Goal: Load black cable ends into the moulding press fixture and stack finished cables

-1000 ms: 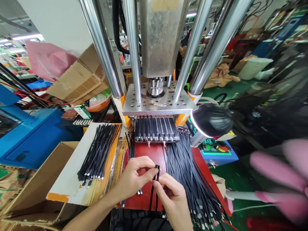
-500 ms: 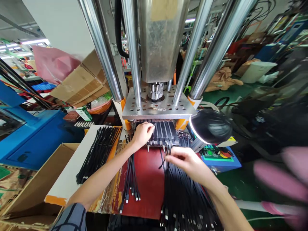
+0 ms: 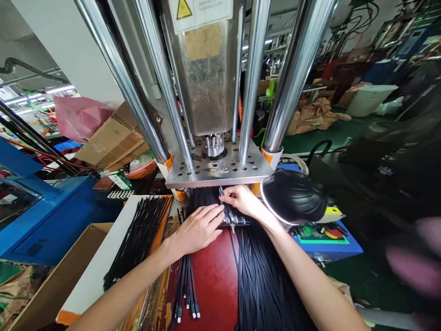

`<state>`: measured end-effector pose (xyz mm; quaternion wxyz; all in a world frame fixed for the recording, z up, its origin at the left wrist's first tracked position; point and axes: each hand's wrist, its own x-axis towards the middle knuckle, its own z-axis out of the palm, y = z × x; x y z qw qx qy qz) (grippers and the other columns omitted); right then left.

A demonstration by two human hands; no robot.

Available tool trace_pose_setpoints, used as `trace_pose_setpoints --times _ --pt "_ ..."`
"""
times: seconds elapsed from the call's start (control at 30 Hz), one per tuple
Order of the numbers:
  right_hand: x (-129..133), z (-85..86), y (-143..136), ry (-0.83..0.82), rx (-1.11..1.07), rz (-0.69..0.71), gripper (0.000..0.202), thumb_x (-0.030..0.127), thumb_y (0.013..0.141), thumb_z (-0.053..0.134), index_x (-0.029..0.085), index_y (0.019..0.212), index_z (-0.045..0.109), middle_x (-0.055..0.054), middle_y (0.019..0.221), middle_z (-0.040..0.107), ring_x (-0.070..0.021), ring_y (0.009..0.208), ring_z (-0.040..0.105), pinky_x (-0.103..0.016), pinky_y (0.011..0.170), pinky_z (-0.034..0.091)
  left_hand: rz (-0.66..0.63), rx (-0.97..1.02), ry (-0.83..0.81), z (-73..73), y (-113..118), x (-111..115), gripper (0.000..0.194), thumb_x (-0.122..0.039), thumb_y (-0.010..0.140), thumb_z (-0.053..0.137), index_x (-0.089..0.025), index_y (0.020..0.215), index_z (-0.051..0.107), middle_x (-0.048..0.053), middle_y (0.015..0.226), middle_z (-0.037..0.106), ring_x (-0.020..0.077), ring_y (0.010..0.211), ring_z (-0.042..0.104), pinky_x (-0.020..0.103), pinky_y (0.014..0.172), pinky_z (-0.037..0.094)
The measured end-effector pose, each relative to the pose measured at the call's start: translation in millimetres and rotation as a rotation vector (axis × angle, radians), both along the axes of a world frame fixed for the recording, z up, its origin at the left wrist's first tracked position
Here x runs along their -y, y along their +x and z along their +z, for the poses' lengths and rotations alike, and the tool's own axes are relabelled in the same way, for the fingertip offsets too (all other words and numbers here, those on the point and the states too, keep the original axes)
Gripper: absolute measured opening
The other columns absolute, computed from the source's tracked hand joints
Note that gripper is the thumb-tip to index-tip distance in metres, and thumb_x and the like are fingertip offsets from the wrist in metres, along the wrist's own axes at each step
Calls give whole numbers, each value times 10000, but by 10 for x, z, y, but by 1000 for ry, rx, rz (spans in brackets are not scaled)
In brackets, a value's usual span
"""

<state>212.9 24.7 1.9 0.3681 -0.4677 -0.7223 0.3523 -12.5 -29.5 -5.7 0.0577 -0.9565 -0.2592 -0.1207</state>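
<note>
My left hand lies flat over the front left of the metal fixture beneath the press plate, its fingers stretched out and close together. My right hand reaches in from the right, with thumb and index finger pinched on a thin black cable at the fixture. Its fingertips partly hide the cable. Below the hands, a small bunch of black cables with metal-tipped plugs hangs over the red work surface. A large spread of black cables lies at the right.
The press plate sits low above my hands between steel columns. A black lamp and a control box with buttons stand at right. More black cables lie on a white board at left, beside an open carton.
My left hand has moved down from the fixture and flattened. My right hand has gone up and inward from the cable spread to the fixture. The view has shifted.
</note>
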Motion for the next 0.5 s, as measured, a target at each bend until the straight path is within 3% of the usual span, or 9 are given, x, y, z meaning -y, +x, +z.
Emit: trace_pose_setpoints --times 0.17,0.27,0.33,0.5 --pt "37 -71 -21 57 -13 -73 286 346 863 628 175 636 591 8 609 547 -126 570 404 -260 587 342 44 -74 68 -23 126 9 443 -307 1040 520 -87 1424 526 180 1512 556 323 1438 479 485 1177 425" --pt "48 -97 -6 58 -21 -79 253 304 867 628 167 658 586 -54 849 709 -112 573 452 -259 588 383 145 -107 102 -70 205 72 479 -353 1031 534 -78 1424 530 201 1551 510 349 1428 481 521 1157 424" --pt "51 -108 6 66 -17 -81 224 279 875 625 160 687 603 -76 946 735 -106 578 474 -261 596 403 197 -107 112 -101 247 114 496 -374 1017 557 -86 1420 536 208 1563 493 358 1435 470 530 1149 422" --pt "63 -118 16 117 21 -102 169 253 895 621 141 778 671 -30 749 683 -131 620 516 -273 653 430 172 -93 132 -91 250 95 450 -340 1019 556 -108 1404 544 180 1590 470 325 1459 449 484 1147 423"
